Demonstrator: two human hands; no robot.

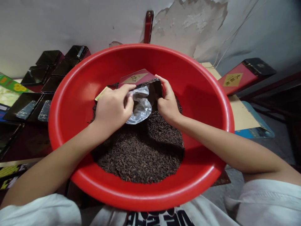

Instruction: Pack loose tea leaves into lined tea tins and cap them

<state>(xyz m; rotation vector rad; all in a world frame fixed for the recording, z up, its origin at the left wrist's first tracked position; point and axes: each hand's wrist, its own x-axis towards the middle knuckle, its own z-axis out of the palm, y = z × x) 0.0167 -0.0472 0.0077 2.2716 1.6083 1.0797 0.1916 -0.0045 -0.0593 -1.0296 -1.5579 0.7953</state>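
Note:
A dark red tea tin (136, 77) with a gold diamond label lies tilted over the far part of a red plastic basin (202, 175). Its mouth faces me, and a clear plastic bag (142, 110) bulges out of it. My left hand (111, 105) is closed at the left of the mouth, thumb and forefinger pinching the edge of tin and bag. On the right, my right hand (168, 102) grips the tin's rim, fingers behind and thumb in front. Loose dark tea leaves (141, 157) cover the basin floor below. The tin's far end is hidden.
Several open dark tins (35, 75) crowd the left side, some with clear liners. A closed red tin (244, 75) stands at the right on cardboard (246, 116). Behind the basin, a narrow dark red piece (148, 26) leans against the peeling wall (190, 25).

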